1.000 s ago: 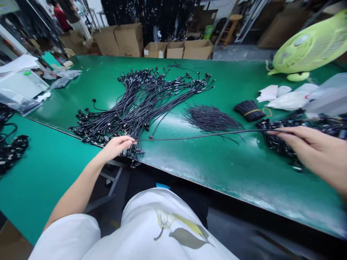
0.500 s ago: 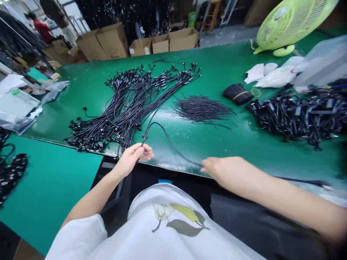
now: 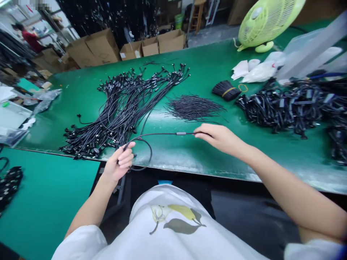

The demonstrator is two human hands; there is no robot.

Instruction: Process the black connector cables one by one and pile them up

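A single black cable [image 3: 162, 134] stretches between my two hands above the near edge of the green table [image 3: 206, 151]. My left hand [image 3: 119, 162] is closed round a loop of that cable just off the table edge. My right hand [image 3: 217, 136] pinches the cable's other stretch, next to a small grey sleeve on it. Behind my left hand lies a big fanned pile of straight black cables [image 3: 127, 101]. A heap of thin black ties [image 3: 192, 107] lies just beyond my right hand.
A mound of coiled black cables [image 3: 295, 104] fills the right side. A banded bundle of ties [image 3: 226, 90], white bags [image 3: 257, 72] and a green fan [image 3: 267, 18] sit further back. Cardboard boxes [image 3: 130, 45] line the far edge. A second green table [image 3: 40, 202] stands at the left.
My right hand has swung from the coiled pile on the right back to the middle, drawing the cable along. My left hand has closed on the cable and looped it.
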